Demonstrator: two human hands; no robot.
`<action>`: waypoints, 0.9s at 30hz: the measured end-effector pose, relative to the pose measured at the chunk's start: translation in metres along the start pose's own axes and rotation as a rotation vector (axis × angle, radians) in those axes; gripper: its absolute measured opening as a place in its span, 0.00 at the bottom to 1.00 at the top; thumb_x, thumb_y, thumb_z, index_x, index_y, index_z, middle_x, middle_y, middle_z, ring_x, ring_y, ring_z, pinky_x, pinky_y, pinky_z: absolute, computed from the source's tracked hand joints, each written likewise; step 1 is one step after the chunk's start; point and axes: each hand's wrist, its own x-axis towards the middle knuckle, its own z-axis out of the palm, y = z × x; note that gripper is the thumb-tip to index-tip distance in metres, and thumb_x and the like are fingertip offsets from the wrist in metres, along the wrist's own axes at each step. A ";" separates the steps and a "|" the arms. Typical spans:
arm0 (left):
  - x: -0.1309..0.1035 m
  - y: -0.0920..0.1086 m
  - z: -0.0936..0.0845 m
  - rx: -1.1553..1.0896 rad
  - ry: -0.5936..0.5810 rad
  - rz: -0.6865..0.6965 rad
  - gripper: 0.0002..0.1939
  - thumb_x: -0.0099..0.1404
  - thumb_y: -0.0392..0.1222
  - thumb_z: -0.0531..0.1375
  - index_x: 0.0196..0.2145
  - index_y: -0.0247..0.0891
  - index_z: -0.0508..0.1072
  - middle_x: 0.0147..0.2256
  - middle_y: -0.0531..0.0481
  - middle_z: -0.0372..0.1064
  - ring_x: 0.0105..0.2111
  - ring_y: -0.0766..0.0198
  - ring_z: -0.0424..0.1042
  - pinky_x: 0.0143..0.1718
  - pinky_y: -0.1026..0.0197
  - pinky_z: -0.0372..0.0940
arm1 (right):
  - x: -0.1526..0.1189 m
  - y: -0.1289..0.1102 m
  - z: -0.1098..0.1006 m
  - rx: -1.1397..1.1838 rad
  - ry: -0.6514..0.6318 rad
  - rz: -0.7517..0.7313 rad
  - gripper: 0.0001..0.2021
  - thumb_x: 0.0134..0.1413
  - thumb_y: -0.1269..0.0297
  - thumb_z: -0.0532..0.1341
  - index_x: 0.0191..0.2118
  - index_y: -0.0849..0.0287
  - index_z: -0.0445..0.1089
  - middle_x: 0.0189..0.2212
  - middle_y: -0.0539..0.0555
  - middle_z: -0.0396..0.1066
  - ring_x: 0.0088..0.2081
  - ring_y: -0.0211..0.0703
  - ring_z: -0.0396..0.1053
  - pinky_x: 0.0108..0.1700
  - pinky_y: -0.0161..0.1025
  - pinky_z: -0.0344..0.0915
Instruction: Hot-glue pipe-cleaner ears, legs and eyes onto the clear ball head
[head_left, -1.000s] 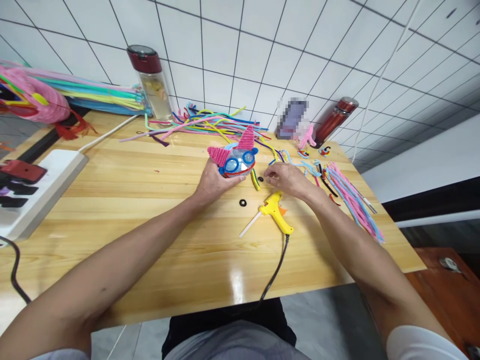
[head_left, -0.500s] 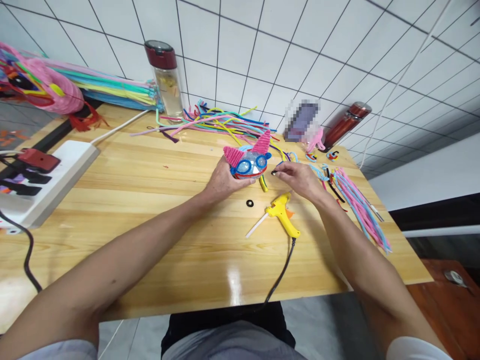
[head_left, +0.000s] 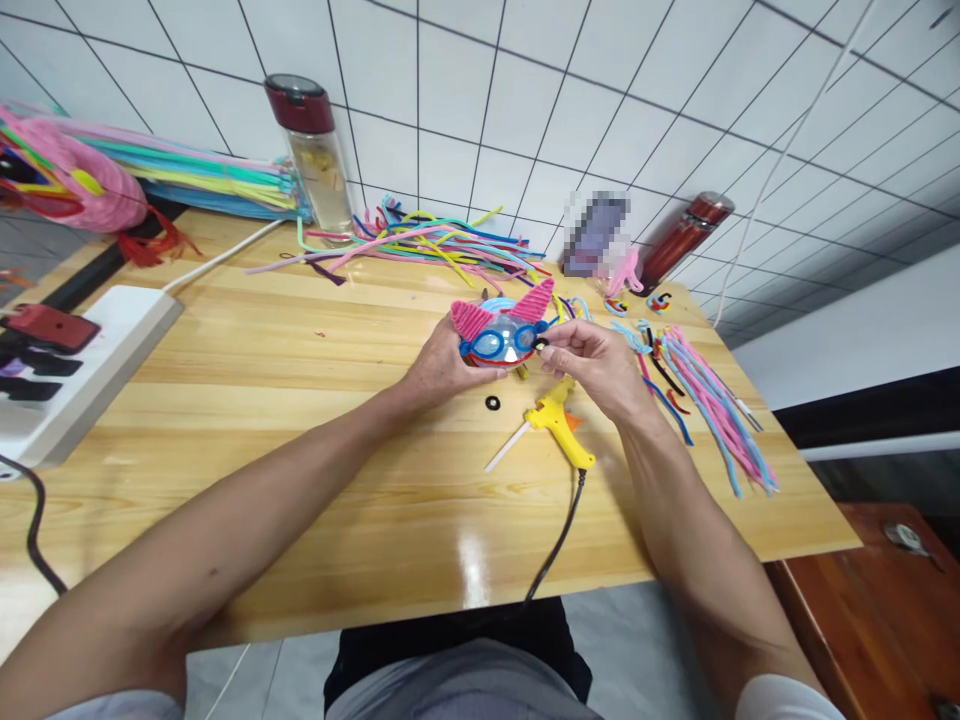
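Note:
My left hand [head_left: 435, 368] is closed around a clear, rounded craft figure [head_left: 504, 338] with pink pipe-cleaner ears, blue rings like eyes and a red line below them. Between the thumb and fingers of my right hand [head_left: 592, 362] is a small black disc [head_left: 541, 343] with a pale centre. It is held right by the figure's right-hand blue ring; whether they touch I cannot tell. A similar black disc [head_left: 492, 403] lies on the table just below the figure. The yellow glue gun [head_left: 559, 425], a white glue stick in its back, rests beneath my right hand.
Loose pipe cleaners [head_left: 420, 245] lie along the wall, and a pink and blue bundle [head_left: 724, 410] is at the right. A glass bottle [head_left: 319, 165] and a red flask [head_left: 686, 240] stand behind. A white power strip [head_left: 112, 350] sits at the left. The glue gun's black cord [head_left: 559, 540] crosses the front edge.
My right hand has brought the black disc leftwards from beside the figure to its right-hand blue ring. The left hand still holds the figure. The whole view has shifted slightly.

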 end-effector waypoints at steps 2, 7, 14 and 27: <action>0.000 -0.003 0.001 0.011 0.005 0.001 0.40 0.52 0.47 0.79 0.61 0.43 0.73 0.63 0.40 0.73 0.63 0.42 0.73 0.70 0.41 0.65 | 0.000 0.002 0.001 0.002 0.009 -0.009 0.13 0.48 0.56 0.74 0.38 0.55 0.78 0.31 0.50 0.78 0.29 0.40 0.73 0.32 0.39 0.72; -0.001 -0.009 0.003 0.025 -0.001 0.003 0.40 0.52 0.47 0.79 0.60 0.42 0.73 0.63 0.38 0.73 0.64 0.41 0.72 0.70 0.39 0.65 | 0.002 0.004 0.004 -0.020 0.005 0.010 0.11 0.49 0.57 0.72 0.37 0.55 0.76 0.29 0.48 0.76 0.29 0.40 0.72 0.32 0.38 0.70; -0.001 -0.007 0.002 0.029 -0.003 0.001 0.42 0.52 0.48 0.79 0.62 0.42 0.72 0.63 0.39 0.73 0.63 0.41 0.73 0.70 0.39 0.65 | 0.000 0.004 0.005 -0.064 0.056 0.014 0.10 0.53 0.54 0.69 0.35 0.55 0.77 0.24 0.47 0.73 0.25 0.39 0.67 0.30 0.38 0.65; 0.000 -0.009 0.001 0.022 -0.037 0.022 0.42 0.53 0.46 0.79 0.62 0.41 0.71 0.65 0.37 0.70 0.66 0.41 0.70 0.71 0.40 0.63 | 0.005 0.014 0.012 -0.121 0.134 -0.004 0.12 0.52 0.52 0.67 0.30 0.56 0.75 0.21 0.46 0.68 0.24 0.37 0.61 0.29 0.37 0.58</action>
